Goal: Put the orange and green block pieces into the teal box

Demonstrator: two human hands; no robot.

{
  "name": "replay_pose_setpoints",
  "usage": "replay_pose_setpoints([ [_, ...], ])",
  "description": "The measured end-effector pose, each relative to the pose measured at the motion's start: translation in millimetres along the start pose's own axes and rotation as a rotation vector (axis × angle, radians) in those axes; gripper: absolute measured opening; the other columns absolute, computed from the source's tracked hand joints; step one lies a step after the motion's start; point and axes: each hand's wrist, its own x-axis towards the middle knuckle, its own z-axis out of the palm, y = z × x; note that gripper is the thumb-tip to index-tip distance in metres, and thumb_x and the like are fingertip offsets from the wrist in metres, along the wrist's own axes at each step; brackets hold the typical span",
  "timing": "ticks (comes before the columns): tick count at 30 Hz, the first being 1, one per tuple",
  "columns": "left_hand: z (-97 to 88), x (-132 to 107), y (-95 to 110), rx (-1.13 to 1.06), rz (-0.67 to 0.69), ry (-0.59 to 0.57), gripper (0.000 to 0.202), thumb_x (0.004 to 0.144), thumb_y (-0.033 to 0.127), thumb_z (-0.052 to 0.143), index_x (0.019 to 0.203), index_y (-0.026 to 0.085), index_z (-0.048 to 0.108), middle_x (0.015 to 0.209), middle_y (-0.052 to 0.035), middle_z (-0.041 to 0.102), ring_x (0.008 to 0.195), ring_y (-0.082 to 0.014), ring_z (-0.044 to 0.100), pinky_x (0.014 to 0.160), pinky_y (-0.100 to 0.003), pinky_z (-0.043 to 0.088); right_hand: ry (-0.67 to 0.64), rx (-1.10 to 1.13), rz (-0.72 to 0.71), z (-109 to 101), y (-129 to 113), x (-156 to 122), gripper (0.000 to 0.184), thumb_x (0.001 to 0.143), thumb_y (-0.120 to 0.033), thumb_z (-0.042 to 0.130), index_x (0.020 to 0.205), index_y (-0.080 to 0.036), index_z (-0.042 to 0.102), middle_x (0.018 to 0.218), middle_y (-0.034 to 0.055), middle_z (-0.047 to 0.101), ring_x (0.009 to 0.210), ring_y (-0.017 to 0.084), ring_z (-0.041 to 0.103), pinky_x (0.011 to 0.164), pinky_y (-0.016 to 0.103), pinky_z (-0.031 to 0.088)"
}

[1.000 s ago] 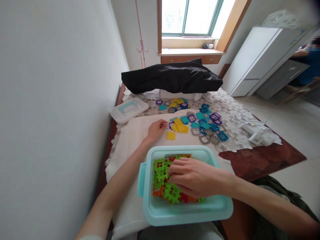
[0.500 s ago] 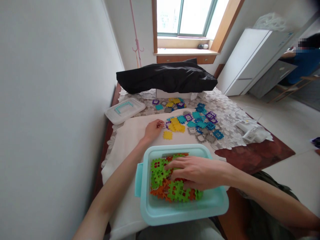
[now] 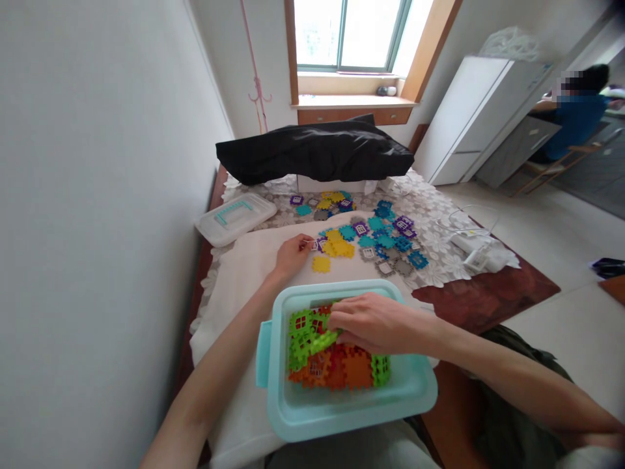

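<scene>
My right hand (image 3: 374,324) reaches into a light blue plastic bin (image 3: 342,407) on my lap and is closed on a green interlocking tile (image 3: 319,341), lifting its edge off the heap. Green tiles (image 3: 300,329) and orange tiles (image 3: 342,371) fill the bin. My left hand (image 3: 291,254) rests on a white cloth (image 3: 254,273) further out, fingers pinched on a small grey tile (image 3: 314,245). A lone yellow tile (image 3: 321,264) lies just right of that hand, with a spread of yellow, teal, purple, blue and grey tiles (image 3: 375,238) beyond it.
The bin's clear lid (image 3: 234,218) lies at the table's far left by the wall. A black cloth bundle (image 3: 317,153) covers a white box at the back. White adapters and cables (image 3: 476,251) sit at the right. A person in blue (image 3: 576,117) sits at a desk far right.
My right hand has drawn back toward the bin's top and closed on a green tile, uncovering orange tiles below. The view has drifted right. My left hand has stayed put.
</scene>
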Motion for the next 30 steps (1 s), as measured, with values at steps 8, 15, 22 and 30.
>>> replay_pose_setpoints([
  [8,2.0,0.4,-1.0,-0.008,0.006,0.012,0.021,0.095,0.035,0.061,0.107,0.023,0.073,0.099,-0.0053,0.080,0.091,-0.0233,0.074,0.074,-0.031,0.053,-0.055,0.069,0.072,-24.3,1.0,-19.1,0.015,0.103,-0.023,0.052,0.103,-0.021,0.067,0.093,0.0027,0.073,0.086,0.017,0.066,0.078,0.028,0.046],
  [15,1.8,0.8,-2.5,0.018,0.000,0.009,0.021,0.095,0.036,0.062,0.108,0.024,0.074,0.100,-0.0056,0.081,0.091,-0.0236,0.074,0.073,-0.031,0.053,-0.240,-0.066,0.045,8.5,-12.0,-27.5,0.011,0.089,-0.023,0.069,0.099,-0.016,0.069,0.093,0.0078,0.075,0.087,0.024,0.071,0.075,0.034,0.048],
  [22,1.1,-0.7,0.4,0.019,-0.009,0.002,0.021,0.096,0.034,0.061,0.108,0.024,0.074,0.101,-0.0052,0.081,0.093,-0.0230,0.074,0.077,-0.031,0.054,-0.216,-0.127,0.083,19.6,-23.3,-20.4,0.017,0.089,-0.029,0.071,0.097,-0.016,0.065,0.086,0.0072,0.074,0.081,0.024,0.071,0.069,0.034,0.045],
  [30,-1.6,-2.0,6.0,0.012,-0.053,0.009,0.017,0.095,0.037,0.063,0.102,0.023,0.071,0.096,-0.0059,0.081,0.085,-0.0236,0.074,0.067,-0.031,0.049,-0.227,-0.161,-0.144,33.9,-29.0,8.3,0.010,0.099,-0.014,0.054,0.104,-0.018,0.062,0.075,0.0001,0.072,0.060,0.016,0.065,0.052,0.032,0.033],
])
